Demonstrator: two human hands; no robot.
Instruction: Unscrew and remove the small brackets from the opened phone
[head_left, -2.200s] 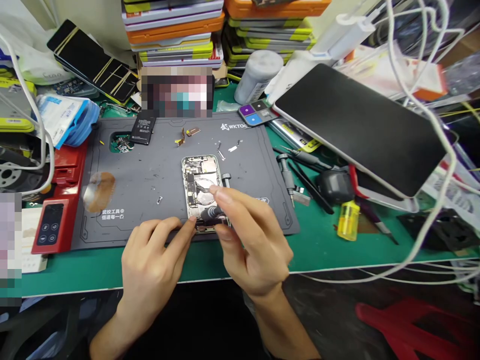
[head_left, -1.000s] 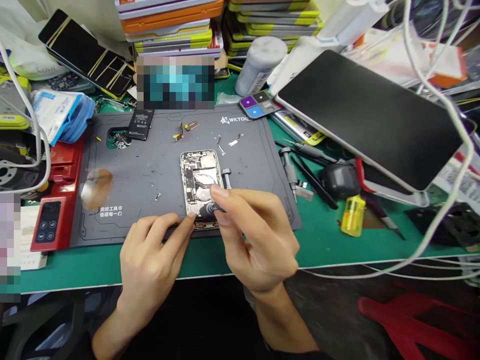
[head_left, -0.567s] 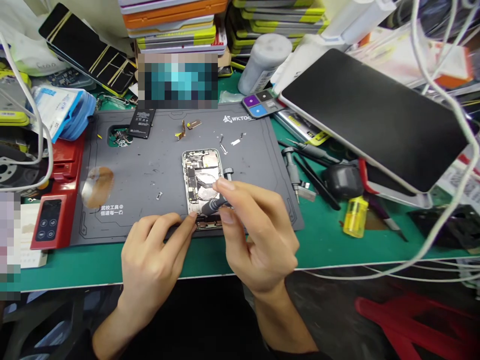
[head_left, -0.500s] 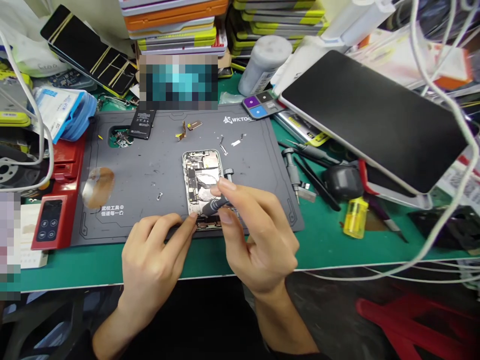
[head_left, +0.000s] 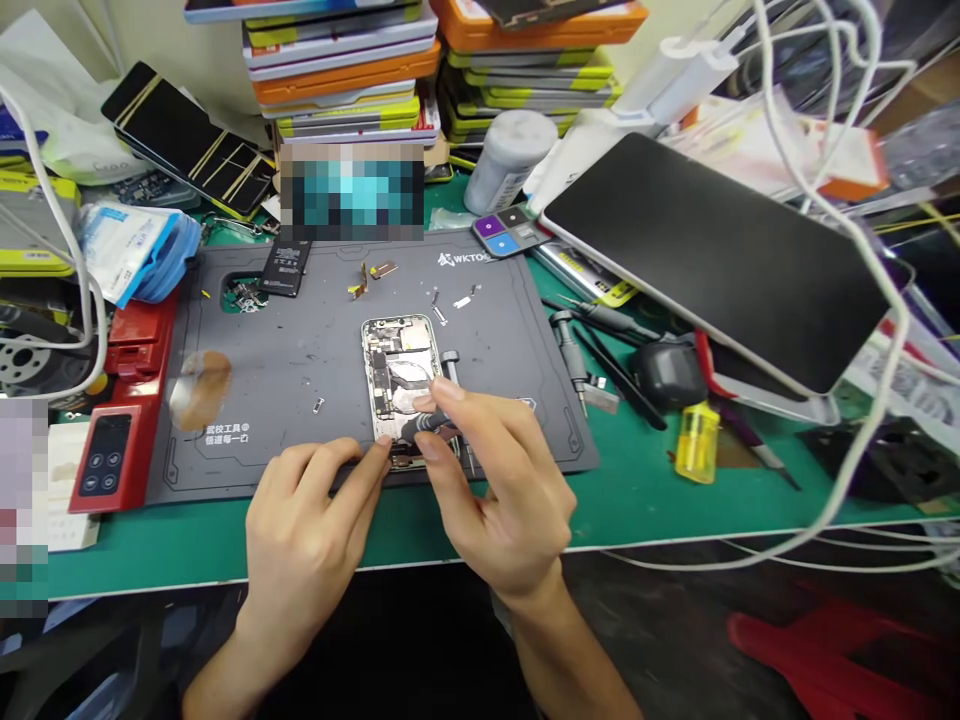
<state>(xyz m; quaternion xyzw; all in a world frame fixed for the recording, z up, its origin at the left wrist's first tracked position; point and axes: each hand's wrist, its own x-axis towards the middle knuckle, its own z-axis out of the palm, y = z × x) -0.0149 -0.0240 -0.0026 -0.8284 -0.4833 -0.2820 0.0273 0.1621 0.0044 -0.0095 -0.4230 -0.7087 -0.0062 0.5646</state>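
Observation:
An opened phone (head_left: 395, 365) lies face up on a grey repair mat (head_left: 300, 350), its boards and flex cables bare. My left hand (head_left: 307, 540) rests on the mat's near edge, index fingertip pressed on the phone's lower left corner, the other fingers curled. My right hand (head_left: 495, 480) pinches a small dark screwdriver (head_left: 425, 423) between thumb and index finger, its tip down in the phone's lower part. The phone's bottom end is hidden behind my fingers.
Loose screws and small brackets (head_left: 375, 270) lie on the mat's far half, a black battery (head_left: 286, 267) at its far left. Right of the mat are tools (head_left: 585, 350), a yellow bottle (head_left: 696, 442) and a tilted dark tablet (head_left: 712, 250). A red device (head_left: 120, 440) sits left. White cables (head_left: 862, 450) hang right.
My right hand has shifted slightly down the phone with the screwdriver still pinched. The left fingertip stays on the phone's corner. The view has tilted a little.

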